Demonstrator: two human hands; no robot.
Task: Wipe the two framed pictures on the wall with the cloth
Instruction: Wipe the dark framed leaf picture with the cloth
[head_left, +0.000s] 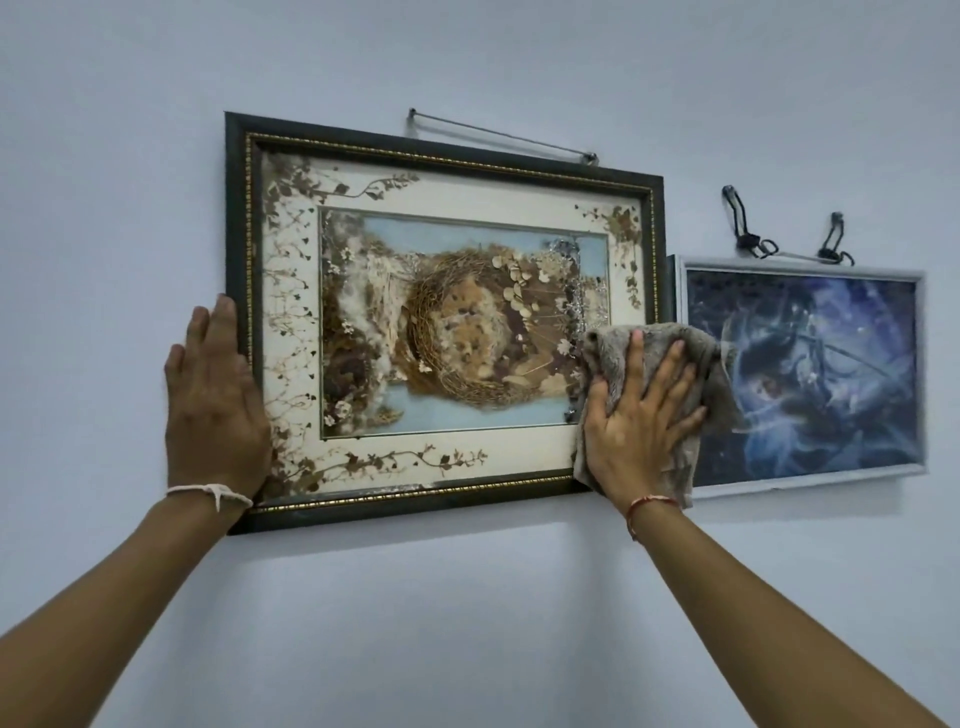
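A large dark-framed picture (447, 156) with a bird's nest and dried leaves hangs tilted on the wall. To its right hangs a smaller grey-framed blue picture (810, 374). My left hand (213, 405) lies flat against the large picture's lower left edge, fingers together, holding nothing. My right hand (641, 415) presses a crumpled grey cloth (719, 379) flat onto the large picture's lower right corner, fingers spread. The cloth overlaps the left side of the blue picture and hides that corner of the dark frame.
The wall (467, 623) is plain pale blue. A thin metal rod (498, 134) on two pins sits above the large picture. Black cords on hooks (748, 234) carry the smaller picture. Both my forearms reach up from the bottom corners.
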